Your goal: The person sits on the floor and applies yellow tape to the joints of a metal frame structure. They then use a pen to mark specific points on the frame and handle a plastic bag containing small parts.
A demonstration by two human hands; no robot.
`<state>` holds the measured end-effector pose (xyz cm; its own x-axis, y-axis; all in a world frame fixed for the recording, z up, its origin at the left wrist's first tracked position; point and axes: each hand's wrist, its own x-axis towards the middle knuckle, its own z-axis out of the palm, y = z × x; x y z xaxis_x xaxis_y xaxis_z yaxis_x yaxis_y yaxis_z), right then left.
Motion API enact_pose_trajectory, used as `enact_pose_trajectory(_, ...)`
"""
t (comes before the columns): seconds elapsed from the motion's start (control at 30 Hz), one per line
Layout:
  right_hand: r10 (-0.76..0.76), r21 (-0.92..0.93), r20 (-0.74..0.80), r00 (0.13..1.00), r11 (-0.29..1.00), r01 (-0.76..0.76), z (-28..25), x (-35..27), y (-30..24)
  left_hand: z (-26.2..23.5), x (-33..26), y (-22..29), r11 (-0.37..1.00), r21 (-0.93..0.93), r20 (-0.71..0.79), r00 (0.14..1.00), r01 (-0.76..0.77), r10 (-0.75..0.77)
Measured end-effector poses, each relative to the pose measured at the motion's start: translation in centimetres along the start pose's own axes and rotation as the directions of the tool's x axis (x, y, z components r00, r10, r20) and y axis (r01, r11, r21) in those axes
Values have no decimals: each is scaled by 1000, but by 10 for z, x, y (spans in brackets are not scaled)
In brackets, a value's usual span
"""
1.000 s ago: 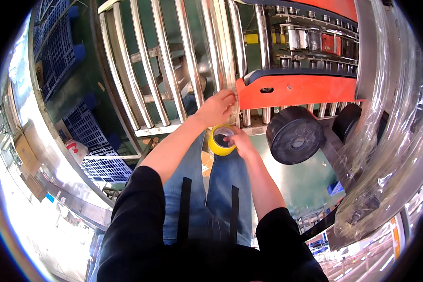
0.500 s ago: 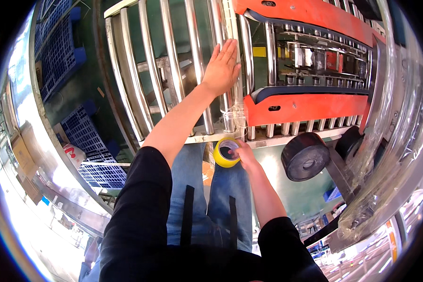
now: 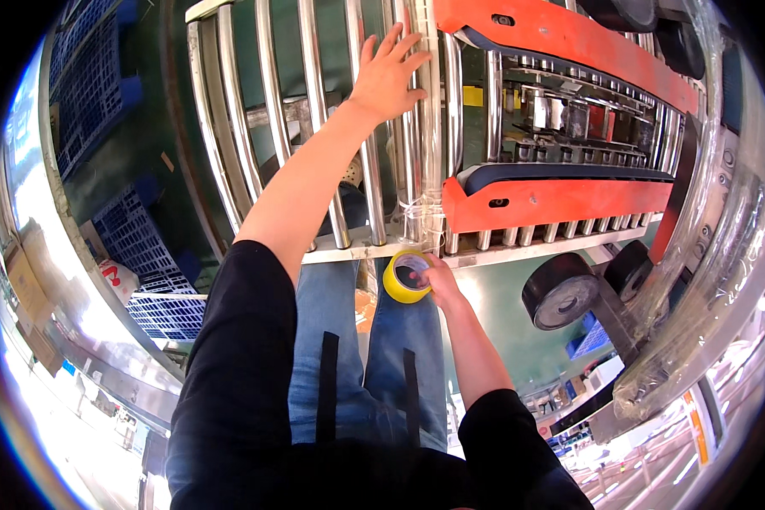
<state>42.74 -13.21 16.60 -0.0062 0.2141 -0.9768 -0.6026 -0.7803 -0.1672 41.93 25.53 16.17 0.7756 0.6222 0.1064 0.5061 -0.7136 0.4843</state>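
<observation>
My left hand [image 3: 387, 78] reaches far forward with its fingers spread, over the steel rollers [image 3: 317, 85] of the conveyor, next to a strip of clear tape or film [image 3: 431, 110] that runs along the gap between two conveyor sections. It holds nothing. Down by the near rail of the conveyor, my right hand [image 3: 438, 280] grips a roll of yellow-edged tape [image 3: 397, 293], with fingers through its core and the thumb side hidden. The roll hangs over my right thigh, tilted so its open core shows.
Right of the gap lies a machine with two orange-red side guards [image 3: 561, 202] and dark belts. Black wheels [image 3: 561, 291] stick out near its front right, beside an upright wrapped in clear film [image 3: 705, 340]. Blue plastic pallets [image 3: 136, 229] are at the left, past a metal rail.
My left hand has moved farther forward and slightly left, and its fingers have spread apart. My right hand keeps hold of the tape roll, almost in place. The view has shifted a little.
</observation>
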Motion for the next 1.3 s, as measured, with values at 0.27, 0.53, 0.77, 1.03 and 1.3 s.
enact_pose_trajectory(0.27, 7, 3, -32, 999, 1000, -7, 5, -4, -5, 19, -28, 11, 962, 80, -40, 963, -261, 265)
enact_pose_trajectory(0.53, -46, -14, -16, 999, 999, 46, -1, 3, 6, 4, -31, 12, 932, 85, 94, 934, -351, 343)
enact_pose_trajectory(0.77, -22, 9, 43, 999, 1000, 22, 0, -2, -2, 7, -60, 20, 888, 86, 275, 868, -452, 414)
enact_pose_trajectory(1.03, 52, 223, 168, 984, 971, -89, -9, -8, -7, 13, -95, 51, 925, -9, 303, 880, -380, 365)
enact_pose_trajectory(1.3, 19, 474, 257, 966, 869, -143, -10, -15, -6, 27, -103, 72, 949, -75, 356, 880, -307, 313)
